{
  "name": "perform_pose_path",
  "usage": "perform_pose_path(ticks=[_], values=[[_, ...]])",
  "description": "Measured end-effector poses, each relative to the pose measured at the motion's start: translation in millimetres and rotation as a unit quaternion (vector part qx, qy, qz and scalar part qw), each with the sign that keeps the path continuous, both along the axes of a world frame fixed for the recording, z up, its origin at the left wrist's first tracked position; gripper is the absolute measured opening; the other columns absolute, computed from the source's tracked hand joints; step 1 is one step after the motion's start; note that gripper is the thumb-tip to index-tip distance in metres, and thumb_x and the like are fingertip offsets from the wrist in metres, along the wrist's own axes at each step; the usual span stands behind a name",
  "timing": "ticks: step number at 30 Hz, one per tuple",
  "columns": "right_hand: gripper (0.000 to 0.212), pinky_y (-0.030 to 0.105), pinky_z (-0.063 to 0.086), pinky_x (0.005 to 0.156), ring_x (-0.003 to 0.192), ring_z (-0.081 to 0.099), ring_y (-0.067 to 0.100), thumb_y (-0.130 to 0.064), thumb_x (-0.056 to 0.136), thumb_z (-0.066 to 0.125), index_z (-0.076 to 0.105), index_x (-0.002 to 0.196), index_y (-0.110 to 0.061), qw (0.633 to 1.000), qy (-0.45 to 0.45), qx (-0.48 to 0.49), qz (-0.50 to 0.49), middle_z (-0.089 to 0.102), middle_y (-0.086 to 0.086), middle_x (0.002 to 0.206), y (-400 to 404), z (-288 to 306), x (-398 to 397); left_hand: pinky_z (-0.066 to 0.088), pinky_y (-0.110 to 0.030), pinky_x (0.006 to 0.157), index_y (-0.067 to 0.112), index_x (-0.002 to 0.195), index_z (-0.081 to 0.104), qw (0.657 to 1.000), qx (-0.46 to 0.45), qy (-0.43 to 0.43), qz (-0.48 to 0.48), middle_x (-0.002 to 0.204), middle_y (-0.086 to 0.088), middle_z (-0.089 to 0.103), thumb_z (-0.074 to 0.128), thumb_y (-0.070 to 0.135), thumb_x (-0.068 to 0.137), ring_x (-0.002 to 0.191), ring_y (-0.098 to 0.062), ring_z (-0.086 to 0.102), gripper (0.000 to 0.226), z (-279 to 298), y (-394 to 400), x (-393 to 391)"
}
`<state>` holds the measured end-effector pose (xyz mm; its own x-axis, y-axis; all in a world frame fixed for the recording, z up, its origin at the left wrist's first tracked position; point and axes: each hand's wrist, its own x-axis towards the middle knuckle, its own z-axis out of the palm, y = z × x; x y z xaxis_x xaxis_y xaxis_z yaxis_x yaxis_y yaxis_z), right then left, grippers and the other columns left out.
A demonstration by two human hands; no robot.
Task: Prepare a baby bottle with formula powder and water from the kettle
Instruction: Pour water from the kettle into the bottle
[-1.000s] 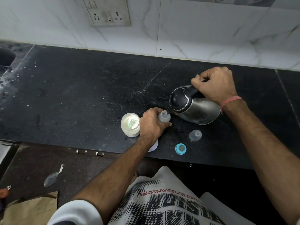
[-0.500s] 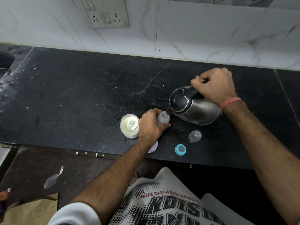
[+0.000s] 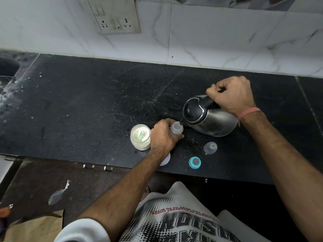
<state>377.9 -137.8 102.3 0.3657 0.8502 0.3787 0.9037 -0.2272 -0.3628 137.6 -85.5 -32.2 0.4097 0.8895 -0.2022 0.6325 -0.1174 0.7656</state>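
A steel kettle (image 3: 212, 120) with a black lid is tipped to the left over the black counter (image 3: 87, 105), and my right hand (image 3: 231, 95) grips its handle. Its spout touches the open mouth of a small clear baby bottle (image 3: 176, 128) that stands upright. My left hand (image 3: 163, 137) is wrapped around the bottle's body. Left of that hand stands an open jar of white formula powder (image 3: 140, 139) with a pale green scoop in it. A clear bottle cap (image 3: 210, 147) and a teal ring with the teat (image 3: 194, 162) lie in front of the kettle.
A white lid (image 3: 166, 159) lies partly hidden under my left wrist near the counter's front edge. A wall socket plate (image 3: 114, 18) sits on the tiled wall behind. A sink edge (image 3: 7, 69) shows at the far left.
The kettle's spout has stayed at the bottle's mouth and both hands keep their hold. The view has shifted slightly; nothing else moved.
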Motion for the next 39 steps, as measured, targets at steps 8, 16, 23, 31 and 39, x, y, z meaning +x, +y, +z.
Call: perform_pose_path(ticks=[8, 16, 23, 31, 39], values=[[0.051, 0.028, 0.045, 0.070, 0.047, 0.056, 0.028, -0.034, 0.094, 0.063, 0.060, 0.049, -0.011, 0.999, 0.030, 0.003, -0.012, 0.055, 0.004, 0.044, -2.5, 0.3, 0.2, 0.067, -0.044, 0.094, 0.032, 0.120, 0.081, 1.000, 0.004, -0.001, 0.003, 0.109, 0.012, 0.084, 0.106, 0.040, 0.074, 0.101, -0.012, 0.080, 0.053, -2.0, -1.0, 0.3], [0.047, 0.021, 0.037, 0.061, 0.044, 0.053, 0.023, -0.031, 0.096, 0.064, 0.067, 0.053, -0.013, 0.999, 0.031, 0.015, -0.024, 0.056, 0.002, 0.044, -7.8, -0.7, 1.9, 0.067, -0.043, 0.095, 0.032, 0.122, 0.081, 1.000, -0.002, -0.010, 0.002, 0.111, 0.013, 0.084, 0.106, 0.040, 0.073, 0.102, -0.010, 0.080, 0.056, -5.8, 0.6, 0.7], [0.048, 0.022, 0.036, 0.060, 0.044, 0.052, 0.024, -0.031, 0.095, 0.064, 0.065, 0.051, -0.013, 0.999, 0.036, 0.013, -0.026, 0.054, 0.002, 0.043, -6.6, -0.6, 0.9, 0.068, -0.043, 0.092, 0.032, 0.118, 0.081, 1.000, -0.006, -0.011, 0.004, 0.107, 0.013, 0.084, 0.105, 0.041, 0.073, 0.099, -0.011, 0.080, 0.052, -7.1, 2.0, 1.6], [0.048, 0.027, 0.040, 0.066, 0.045, 0.053, 0.025, -0.032, 0.095, 0.064, 0.066, 0.052, -0.012, 0.999, 0.034, 0.003, -0.021, 0.054, 0.002, 0.044, -4.9, 0.9, -1.8, 0.068, -0.045, 0.091, 0.032, 0.117, 0.081, 1.000, 0.005, -0.007, 0.001, 0.108, 0.012, 0.084, 0.105, 0.044, 0.073, 0.099, -0.013, 0.081, 0.052, -8.4, 2.7, 1.4], [0.046, 0.028, 0.041, 0.067, 0.045, 0.051, 0.023, -0.034, 0.095, 0.064, 0.068, 0.053, -0.014, 0.999, 0.035, 0.001, -0.030, 0.053, 0.000, 0.043, -3.9, -0.1, -3.0, 0.068, -0.046, 0.092, 0.032, 0.118, 0.080, 1.000, 0.009, -0.001, -0.002, 0.110, 0.012, 0.084, 0.105, 0.045, 0.072, 0.100, -0.013, 0.080, 0.053, -10.5, 2.9, 1.1]])
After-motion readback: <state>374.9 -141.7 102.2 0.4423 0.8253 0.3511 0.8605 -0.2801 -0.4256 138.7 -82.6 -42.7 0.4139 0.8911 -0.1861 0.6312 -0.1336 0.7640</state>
